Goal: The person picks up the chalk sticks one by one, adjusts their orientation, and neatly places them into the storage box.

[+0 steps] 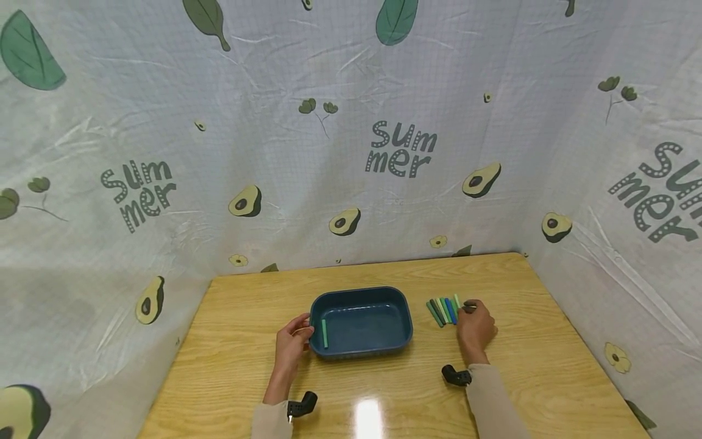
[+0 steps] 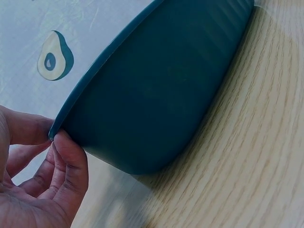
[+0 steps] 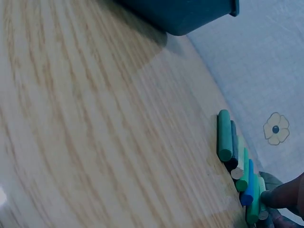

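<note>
A dark blue tray (image 1: 362, 352) stands on the table, a green chalk stick (image 1: 325, 333) lying inside at its left. My left hand (image 1: 292, 346) pinches the tray's left rim between thumb and fingers, plain in the left wrist view on the tray (image 2: 142, 104). To the right of the tray, several chalk sticks lie side by side, among them a blue stick (image 1: 451, 310) and a light green stick (image 1: 457, 300). My right hand (image 1: 476, 326) bends over the row's right end, its fingertips pinching a dark stick (image 1: 469, 306). Fingers partly hide that stick in the right wrist view.
The wooden table (image 1: 247, 305) runs up to a white printed cloth (image 1: 296, 183) that hangs behind it and at both sides. Black wrist cameras sit on both forearms. A bright light reflection (image 1: 368, 417) shows near the table's front.
</note>
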Demonstrator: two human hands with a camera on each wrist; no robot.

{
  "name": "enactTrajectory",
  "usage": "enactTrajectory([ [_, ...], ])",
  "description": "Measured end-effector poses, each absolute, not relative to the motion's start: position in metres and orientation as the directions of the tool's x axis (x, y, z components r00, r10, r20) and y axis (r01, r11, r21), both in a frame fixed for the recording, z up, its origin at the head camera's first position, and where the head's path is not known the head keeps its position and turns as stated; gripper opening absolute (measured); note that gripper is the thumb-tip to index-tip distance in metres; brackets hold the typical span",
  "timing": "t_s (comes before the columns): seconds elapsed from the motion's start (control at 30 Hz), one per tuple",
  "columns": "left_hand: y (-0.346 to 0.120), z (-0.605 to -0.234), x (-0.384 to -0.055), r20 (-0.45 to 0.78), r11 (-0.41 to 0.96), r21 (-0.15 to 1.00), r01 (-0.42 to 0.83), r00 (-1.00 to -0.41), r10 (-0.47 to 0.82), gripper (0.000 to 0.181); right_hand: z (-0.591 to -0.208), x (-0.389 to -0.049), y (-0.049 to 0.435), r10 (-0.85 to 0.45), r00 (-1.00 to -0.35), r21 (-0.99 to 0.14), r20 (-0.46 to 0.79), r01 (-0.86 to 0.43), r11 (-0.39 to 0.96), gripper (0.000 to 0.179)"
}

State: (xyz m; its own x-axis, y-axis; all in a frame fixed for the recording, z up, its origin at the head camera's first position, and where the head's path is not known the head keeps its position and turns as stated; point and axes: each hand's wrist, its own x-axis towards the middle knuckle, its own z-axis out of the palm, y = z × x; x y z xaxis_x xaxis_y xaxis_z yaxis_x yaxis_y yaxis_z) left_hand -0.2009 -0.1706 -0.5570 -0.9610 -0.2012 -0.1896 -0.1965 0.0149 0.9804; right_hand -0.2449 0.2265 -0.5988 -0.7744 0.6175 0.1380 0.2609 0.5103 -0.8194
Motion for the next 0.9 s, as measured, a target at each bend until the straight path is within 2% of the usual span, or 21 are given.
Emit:
enactTrajectory([
  [0.13,-0.172,-0.572,-0.207,-0.179,0.024,0.982,-0.189,-0.958,-0.224,0.039,-0.597,-0.243,0.228,0.619,-0.776,-0.841,0.12,0.252,0.478,0.026],
  [0.37,-0.17,-0.574,-0.21,-0.171,0.045,0.981,-0.187,-0.954,-0.248,0.038,-0.584,-0.239,0.232,0.624,-0.777,-0.892,0.084,0.22,0.395,0.026],
  [0.47,-0.17,-0.572,-0.209,-0.173,0.046,0.981,-0.19,-0.955,-0.243,0.038,-0.575,-0.236,0.235,0.601,-0.797,-0.91,0.058,0.205,0.36,0.027],
  [0.6,-0.17,-0.571,-0.208,-0.172,0.039,0.982,-0.185,-0.959,-0.226,0.039,-0.564,-0.232,0.243,0.509,-0.859,-0.961,-0.056,0.184,0.205,0.035],
  [0.73,-0.171,-0.571,-0.208,-0.176,0.031,0.982,-0.188,-0.959,-0.222,0.04,-0.557,-0.23,0.249,0.364,-0.913,-0.978,-0.184,0.205,0.021,0.047],
  [0.9,-0.171,-0.571,-0.208,-0.187,0.024,0.98,-0.197,-0.957,-0.22,0.04,-0.551,-0.23,0.251,0.236,-0.933,-0.961,-0.272,0.254,-0.107,0.053],
])
